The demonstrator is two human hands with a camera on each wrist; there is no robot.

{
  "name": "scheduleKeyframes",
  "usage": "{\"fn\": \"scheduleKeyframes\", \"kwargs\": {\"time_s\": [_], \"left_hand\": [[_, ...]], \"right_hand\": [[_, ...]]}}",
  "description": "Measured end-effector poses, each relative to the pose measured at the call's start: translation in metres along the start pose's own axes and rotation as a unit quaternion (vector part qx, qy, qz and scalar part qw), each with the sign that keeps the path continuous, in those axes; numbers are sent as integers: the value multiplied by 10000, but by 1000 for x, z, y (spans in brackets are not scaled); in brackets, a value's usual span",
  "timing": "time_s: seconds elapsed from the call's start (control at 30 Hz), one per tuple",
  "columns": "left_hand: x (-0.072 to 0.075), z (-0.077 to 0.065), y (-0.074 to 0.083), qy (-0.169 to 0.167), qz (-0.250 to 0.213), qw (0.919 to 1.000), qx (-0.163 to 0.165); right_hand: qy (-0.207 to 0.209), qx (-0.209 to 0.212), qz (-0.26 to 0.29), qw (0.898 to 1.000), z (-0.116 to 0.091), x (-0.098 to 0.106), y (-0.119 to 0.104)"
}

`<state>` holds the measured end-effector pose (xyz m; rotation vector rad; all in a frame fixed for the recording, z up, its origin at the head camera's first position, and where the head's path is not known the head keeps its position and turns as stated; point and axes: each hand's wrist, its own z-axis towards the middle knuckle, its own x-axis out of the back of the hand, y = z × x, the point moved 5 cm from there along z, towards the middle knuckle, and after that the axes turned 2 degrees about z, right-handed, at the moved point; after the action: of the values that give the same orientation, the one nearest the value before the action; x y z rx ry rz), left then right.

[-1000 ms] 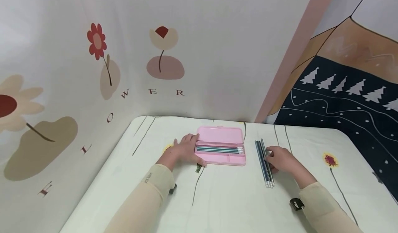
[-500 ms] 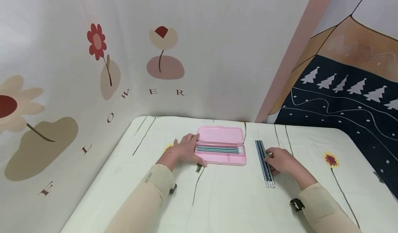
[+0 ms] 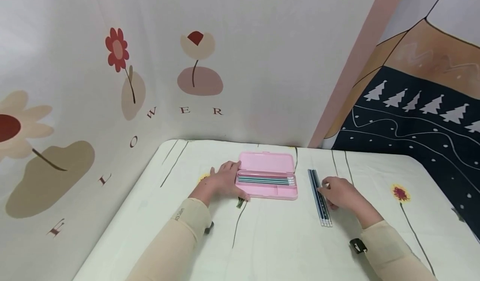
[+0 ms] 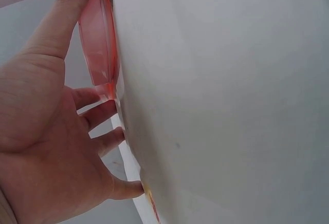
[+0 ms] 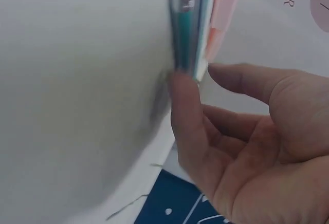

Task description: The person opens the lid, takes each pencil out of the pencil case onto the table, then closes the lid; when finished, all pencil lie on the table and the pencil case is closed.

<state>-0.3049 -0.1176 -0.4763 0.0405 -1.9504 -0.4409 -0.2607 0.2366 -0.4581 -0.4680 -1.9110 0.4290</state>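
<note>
A pink pencil case [image 3: 266, 191] lies with its lid [image 3: 266, 162] raised, and several green-striped pencils [image 3: 264, 180] rest in its rear compartment. My left hand [image 3: 225, 181] spans the case's left end, thumb at the front corner and fingers by the back. In the left wrist view those fingers are spread and mostly straight. To the right of the case, several dark pencils [image 3: 317, 197] lie side by side, white erasers toward me. My right hand [image 3: 337, 192] is at their right side. The right wrist view shows a fingertip touching the pencils [image 5: 186, 34], with the thumb standing apart from it.
A white floral cloth [image 3: 277, 239] covers the table. Behind it hangs a pale curtain [image 3: 258, 64] with printed flowers, and a dark cloth with printed trees [image 3: 405, 131] is at the right. A black strap piece [image 3: 358, 246] shows at the right wrist.
The rightmost pencil, earlier slanted and reaching farther back, now lies level and parallel with the others. The left hand and the case have stayed in place.
</note>
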Motion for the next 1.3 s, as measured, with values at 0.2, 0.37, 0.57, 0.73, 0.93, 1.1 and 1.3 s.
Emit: {"fn": "scheduleKeyframes", "kwargs": {"time_s": [0.2,0.37,0.57,0.73,0.93,1.1,1.3], "left_hand": [[1,0,-2,10,30,10000,-16],[0,-1,-1,-7,13,10000,-19],[-1,-1,1,17,36,10000,-21],[-1,-2,3,32,63,10000,-18],[-3,-3,3,-14,89,10000,-29],[-2,-3,3,-15,106,9999,-52],[-1,-2,1,8,163,9998,-66]], "right_hand": [[684,500,-384,9957,6,6,-38],[679,1275,-208,9893,13,-6,-78],[409,1918,-280,9802,25,-25,-113],[374,2284,-850,9691,36,-44,-131],[708,2469,-1728,9509,42,-57,-142],[737,2418,-1996,9467,44,-62,-145],[644,2412,-2000,9475,47,-64,-148]]}}
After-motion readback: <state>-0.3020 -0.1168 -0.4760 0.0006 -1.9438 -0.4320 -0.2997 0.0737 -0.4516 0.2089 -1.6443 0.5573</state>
